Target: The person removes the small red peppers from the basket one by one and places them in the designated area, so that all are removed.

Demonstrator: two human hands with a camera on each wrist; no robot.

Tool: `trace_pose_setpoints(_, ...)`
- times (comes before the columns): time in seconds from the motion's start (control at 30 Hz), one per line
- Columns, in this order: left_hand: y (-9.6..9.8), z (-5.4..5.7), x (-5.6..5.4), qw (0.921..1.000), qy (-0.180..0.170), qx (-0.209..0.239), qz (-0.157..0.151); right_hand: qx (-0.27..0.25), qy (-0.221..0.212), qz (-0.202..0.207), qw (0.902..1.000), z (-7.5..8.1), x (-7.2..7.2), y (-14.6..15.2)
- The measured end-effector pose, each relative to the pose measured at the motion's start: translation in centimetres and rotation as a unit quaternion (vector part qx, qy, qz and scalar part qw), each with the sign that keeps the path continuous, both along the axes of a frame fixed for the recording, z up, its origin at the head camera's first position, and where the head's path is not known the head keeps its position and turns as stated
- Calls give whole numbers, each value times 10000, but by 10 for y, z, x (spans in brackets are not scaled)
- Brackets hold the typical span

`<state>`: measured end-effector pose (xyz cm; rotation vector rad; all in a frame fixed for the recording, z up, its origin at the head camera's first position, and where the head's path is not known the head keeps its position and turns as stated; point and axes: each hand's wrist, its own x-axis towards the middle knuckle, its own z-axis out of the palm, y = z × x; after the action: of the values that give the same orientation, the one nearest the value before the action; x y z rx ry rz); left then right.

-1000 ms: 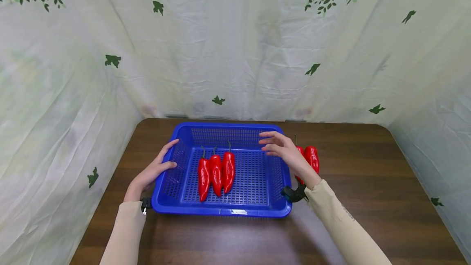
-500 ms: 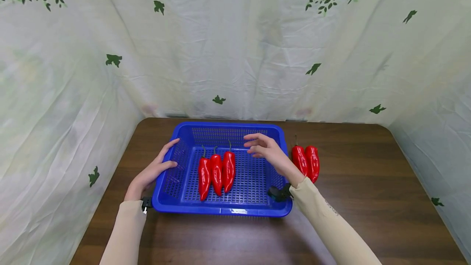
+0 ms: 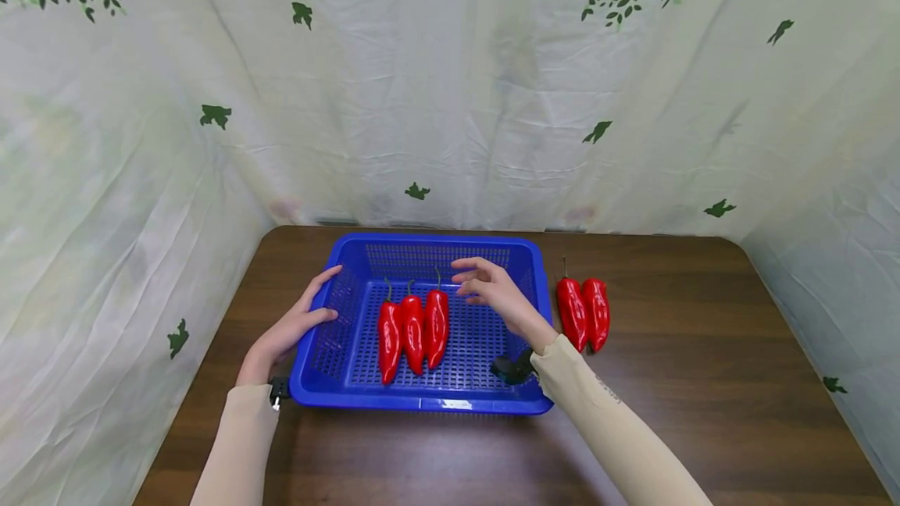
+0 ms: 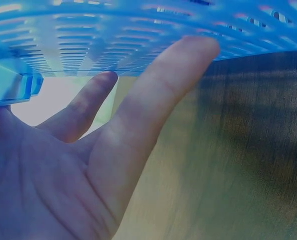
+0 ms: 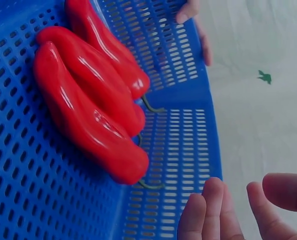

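A blue perforated plastic basket [image 3: 478,342] stands on the table with three glossy long red peppers [image 3: 413,333] side by side in its left half, green stems pointing to the far side. My left hand [image 3: 291,332] holds the basket's left wall, thumb and index finger stretched over the rim; the left wrist view shows the thumb [image 4: 153,90] near the slotted wall. Over the right half of the basket hovers my right hand [image 3: 495,295], fingers loosely bent and nothing between them. Its fingertips are close to the rightmost pepper's stem.
Two more red peppers [image 3: 583,315] lie on the brown wooden table [image 3: 703,350], just right of the basket. A white curtain [image 3: 450,100] with green leaf and bird prints hangs behind and along the sides.
My right hand has moved left from the basket's right edge to over its inside, uncovering the two peppers on the table. The left hand and the basket have stayed still.
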<state>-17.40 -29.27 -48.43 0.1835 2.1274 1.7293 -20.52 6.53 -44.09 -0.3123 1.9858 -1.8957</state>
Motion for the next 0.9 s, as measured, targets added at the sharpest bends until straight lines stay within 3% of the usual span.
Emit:
trace_pose_setpoints(0.5,-1,0,0,10000,-66,58,26,511,-190,330,9980,-14,-2,-25)
trace_pose_setpoints(0.9,1,0,3,10000,44,-59,49,893,-662,270,9934,-25,-3,-33)
